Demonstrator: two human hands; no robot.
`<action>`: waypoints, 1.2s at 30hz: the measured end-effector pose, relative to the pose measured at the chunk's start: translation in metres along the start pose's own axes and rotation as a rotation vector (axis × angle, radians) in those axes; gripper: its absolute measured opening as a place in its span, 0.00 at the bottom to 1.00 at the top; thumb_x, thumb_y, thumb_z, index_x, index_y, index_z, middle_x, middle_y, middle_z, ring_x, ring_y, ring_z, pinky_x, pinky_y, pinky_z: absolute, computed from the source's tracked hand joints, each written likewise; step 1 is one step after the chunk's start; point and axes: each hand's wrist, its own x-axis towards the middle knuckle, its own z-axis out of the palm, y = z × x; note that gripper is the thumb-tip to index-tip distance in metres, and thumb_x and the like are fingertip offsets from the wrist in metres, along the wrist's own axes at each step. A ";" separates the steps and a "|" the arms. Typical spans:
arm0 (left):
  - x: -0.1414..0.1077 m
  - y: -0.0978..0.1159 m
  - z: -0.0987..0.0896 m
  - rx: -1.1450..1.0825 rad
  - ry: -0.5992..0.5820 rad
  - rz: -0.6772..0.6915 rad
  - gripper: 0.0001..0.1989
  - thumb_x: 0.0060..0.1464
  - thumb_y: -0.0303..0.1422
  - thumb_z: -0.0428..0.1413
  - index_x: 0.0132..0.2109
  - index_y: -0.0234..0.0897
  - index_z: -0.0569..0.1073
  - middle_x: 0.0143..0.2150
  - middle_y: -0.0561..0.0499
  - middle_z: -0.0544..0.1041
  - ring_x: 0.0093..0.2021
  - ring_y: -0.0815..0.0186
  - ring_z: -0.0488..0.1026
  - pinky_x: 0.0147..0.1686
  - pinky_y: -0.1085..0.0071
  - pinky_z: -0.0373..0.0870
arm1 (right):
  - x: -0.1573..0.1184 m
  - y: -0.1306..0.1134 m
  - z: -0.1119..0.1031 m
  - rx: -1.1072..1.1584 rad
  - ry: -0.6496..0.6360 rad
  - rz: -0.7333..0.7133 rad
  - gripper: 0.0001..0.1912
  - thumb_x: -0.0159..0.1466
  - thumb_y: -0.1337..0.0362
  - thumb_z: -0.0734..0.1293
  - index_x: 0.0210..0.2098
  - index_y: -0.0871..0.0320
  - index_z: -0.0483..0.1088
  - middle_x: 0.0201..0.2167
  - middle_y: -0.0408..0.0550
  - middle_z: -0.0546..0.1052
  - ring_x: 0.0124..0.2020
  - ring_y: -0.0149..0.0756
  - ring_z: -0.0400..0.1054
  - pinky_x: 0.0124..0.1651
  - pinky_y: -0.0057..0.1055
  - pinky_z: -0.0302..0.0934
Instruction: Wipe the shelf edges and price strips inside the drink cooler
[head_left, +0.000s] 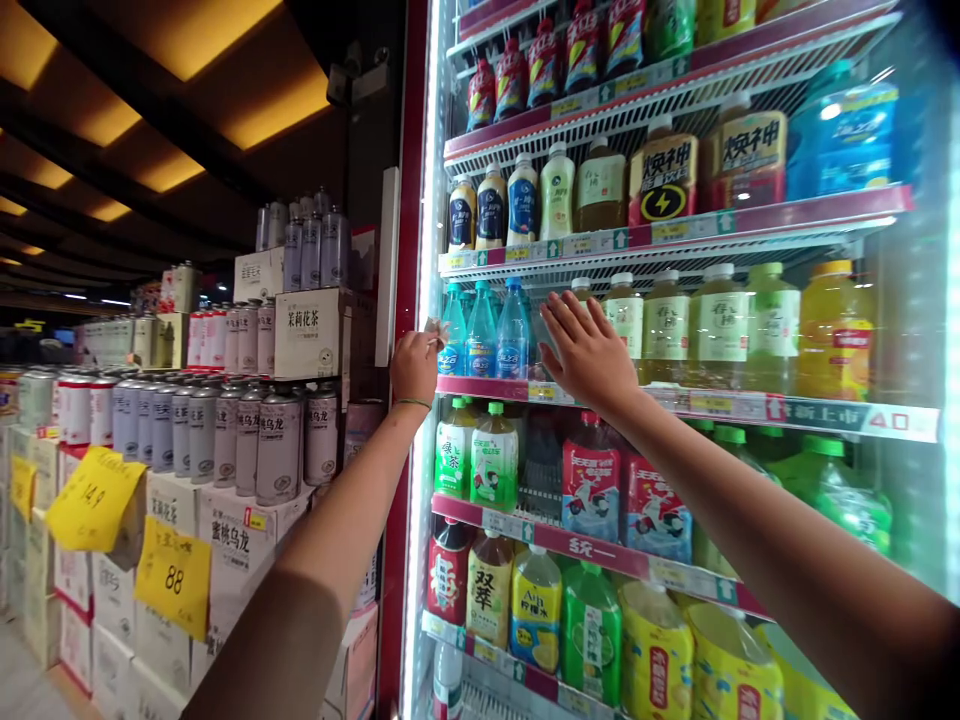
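My left hand [414, 368] is at the left edge of a lit drinks cooler, its fingers closed around a small crumpled pale wipe [435, 328], mostly hidden, perhaps tissue or cloth. Just to its right stand blue-tinted water bottles [514, 335]. My right hand [589, 350] is spread flat with its back to me, in front of the same shelf, between the blue bottles and pale green tea bottles [665, 320]. Nothing shows in it. Whether its palm touches a bottle or glass is hidden. Below it runs the shelf's price strip [705, 402].
More shelves hold red-labelled bottles [591, 480], green-capped bottles [495, 455] and yellow drinks [656, 645]. Left of the cooler's red frame [411, 130], silver cans [279, 450] stand on stacked cartons [240, 540] with yellow price cards [174, 578].
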 end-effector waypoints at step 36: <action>0.002 0.035 0.019 -0.122 0.002 0.267 0.09 0.67 0.28 0.54 0.49 0.42 0.78 0.46 0.46 0.80 0.47 0.57 0.75 0.47 0.60 0.74 | -0.002 0.004 0.004 -0.042 0.087 -0.042 0.36 0.74 0.61 0.58 0.78 0.56 0.42 0.74 0.55 0.61 0.76 0.51 0.53 0.77 0.59 0.49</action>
